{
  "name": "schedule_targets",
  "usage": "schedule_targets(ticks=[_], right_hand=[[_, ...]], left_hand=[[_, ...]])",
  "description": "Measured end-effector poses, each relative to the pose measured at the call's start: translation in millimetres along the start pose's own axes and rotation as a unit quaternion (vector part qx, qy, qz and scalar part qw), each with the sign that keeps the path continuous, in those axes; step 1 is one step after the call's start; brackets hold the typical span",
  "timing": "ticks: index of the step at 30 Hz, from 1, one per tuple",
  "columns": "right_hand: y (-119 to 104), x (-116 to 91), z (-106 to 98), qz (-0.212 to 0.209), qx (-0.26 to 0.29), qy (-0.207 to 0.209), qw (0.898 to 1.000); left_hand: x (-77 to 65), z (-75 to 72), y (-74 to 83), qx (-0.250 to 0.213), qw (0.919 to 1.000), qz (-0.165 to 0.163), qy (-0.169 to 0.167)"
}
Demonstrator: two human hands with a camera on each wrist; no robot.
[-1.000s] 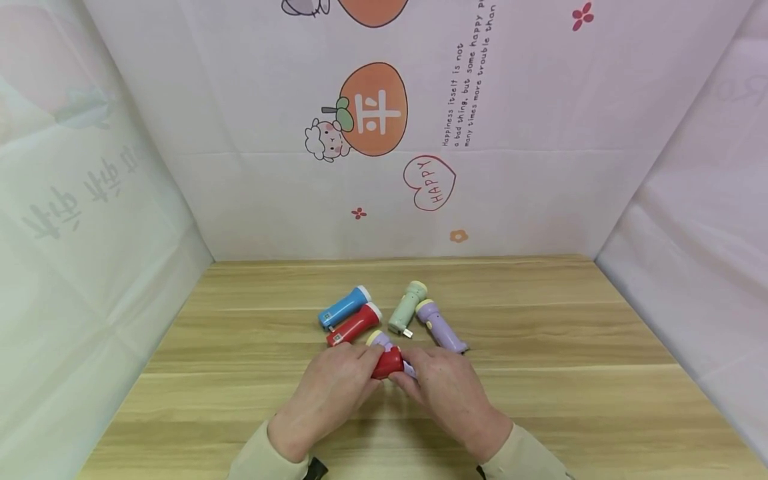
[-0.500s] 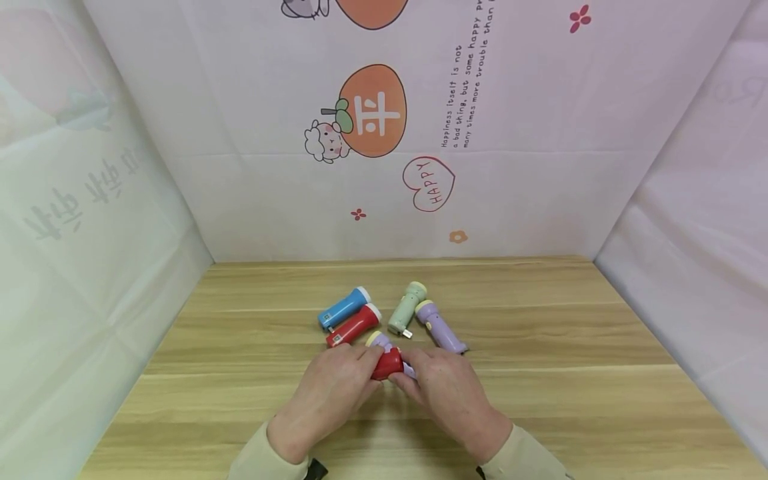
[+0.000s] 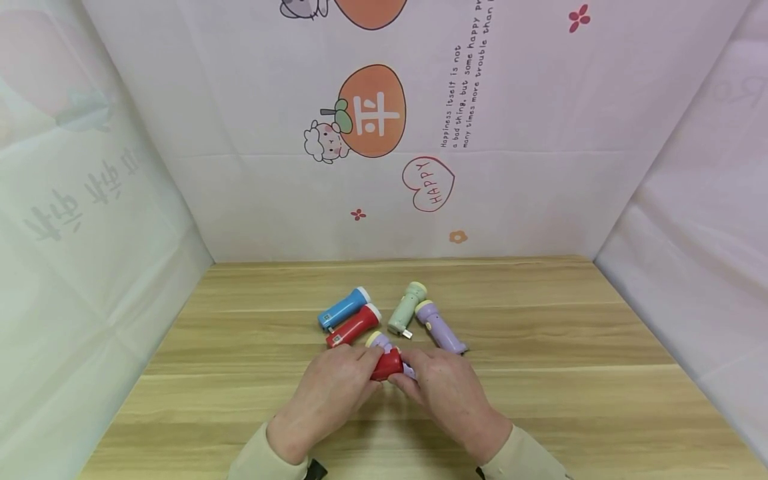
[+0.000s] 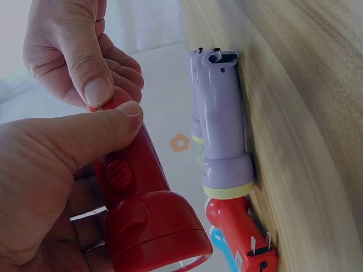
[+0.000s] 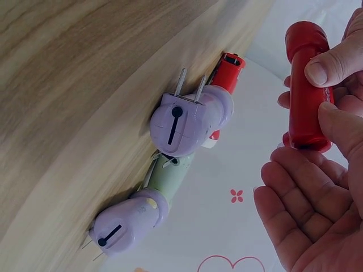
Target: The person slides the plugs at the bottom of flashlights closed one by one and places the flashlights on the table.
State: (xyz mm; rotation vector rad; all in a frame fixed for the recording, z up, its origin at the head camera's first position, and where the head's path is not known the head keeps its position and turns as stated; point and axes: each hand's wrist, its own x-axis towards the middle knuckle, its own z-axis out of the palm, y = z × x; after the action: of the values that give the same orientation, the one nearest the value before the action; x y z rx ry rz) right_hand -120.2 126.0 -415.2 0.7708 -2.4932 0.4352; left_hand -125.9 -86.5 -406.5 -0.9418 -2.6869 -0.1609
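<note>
A red flashlight point(image 3: 388, 365) is held between both hands, low in the middle of the head view. My left hand point(image 3: 333, 380) grips its barrel, thumb lying along the top near the switch point(image 4: 121, 174). At the tail end, my right hand point(image 3: 450, 387) pinches the flashlight with its thumb and fingers. In the right wrist view the red barrel point(image 5: 306, 107) stands away from the tabletop. A purple flashlight point(image 3: 379, 340) with a yellow rim lies just behind the held one, partly covered by it and the hands. Two metal prongs point(image 5: 199, 88) stick out of its tail.
Farther back on the wooden table point(image 3: 570, 400) lie a blue flashlight point(image 3: 342, 309), a second red flashlight point(image 3: 355, 325), a green flashlight point(image 3: 408, 309) and another purple flashlight point(image 3: 441, 327). A printed white cloth point(image 3: 270, 200) forms the back wall, with white cloth at both sides.
</note>
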Motion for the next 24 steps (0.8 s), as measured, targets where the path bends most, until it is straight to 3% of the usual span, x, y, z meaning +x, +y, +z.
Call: schedule_targets(ticks=[24], right_hand=[[-1.0, -0.1, -2.2, 0.002, 0.000, -0.007, 1.000]], left_hand=[[-0.9, -0.9, 1.2, -0.008, 0.9999, 0.004, 0.009]])
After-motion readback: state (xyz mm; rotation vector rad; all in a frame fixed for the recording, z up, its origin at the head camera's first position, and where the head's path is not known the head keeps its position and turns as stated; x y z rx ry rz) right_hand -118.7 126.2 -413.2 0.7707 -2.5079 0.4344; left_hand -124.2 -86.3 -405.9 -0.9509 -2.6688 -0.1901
